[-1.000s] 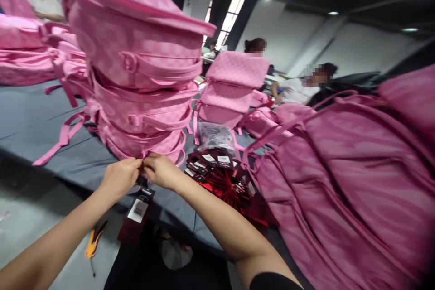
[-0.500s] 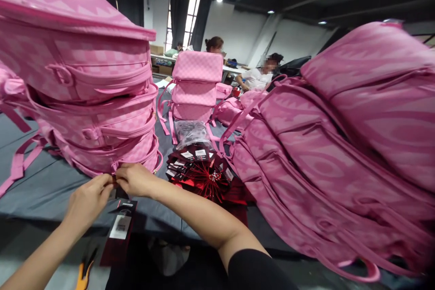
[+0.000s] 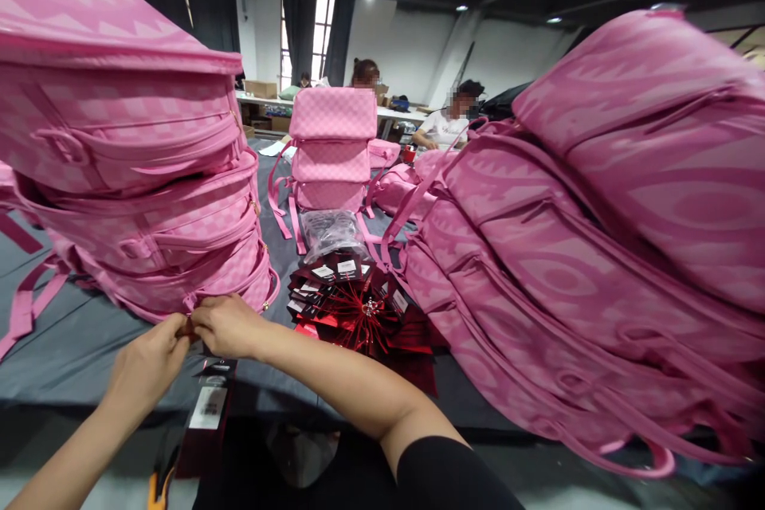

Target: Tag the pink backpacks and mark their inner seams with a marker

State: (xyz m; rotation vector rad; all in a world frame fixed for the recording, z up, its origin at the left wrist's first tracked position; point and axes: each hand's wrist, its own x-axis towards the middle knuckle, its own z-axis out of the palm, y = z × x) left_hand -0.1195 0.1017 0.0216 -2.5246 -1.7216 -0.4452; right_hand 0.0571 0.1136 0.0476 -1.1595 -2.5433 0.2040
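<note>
The left hand (image 3: 148, 362) and right hand (image 3: 230, 325) meet, fingers pinched, at the foot of the backpack stack (image 3: 197, 211) on the left, probably to manage something small; what they grip is hidden. A dark tag (image 3: 208, 408) hangs just below, by the surface's (image 3: 65, 351) edge. More tags (image 3: 343, 299) lie fanned, presumably for easy reach, beside a clear plastic bag (image 3: 331, 233) whose contents look indistinct; the backpacks' insides are hidden.

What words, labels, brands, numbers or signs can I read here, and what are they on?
No text reads clearly.
Hanging dark tag: white label, print too blurred to read.
Fanned-out tags: white labels, too small to read.
White shirt in the background: lettering, too blurred to read.
</note>
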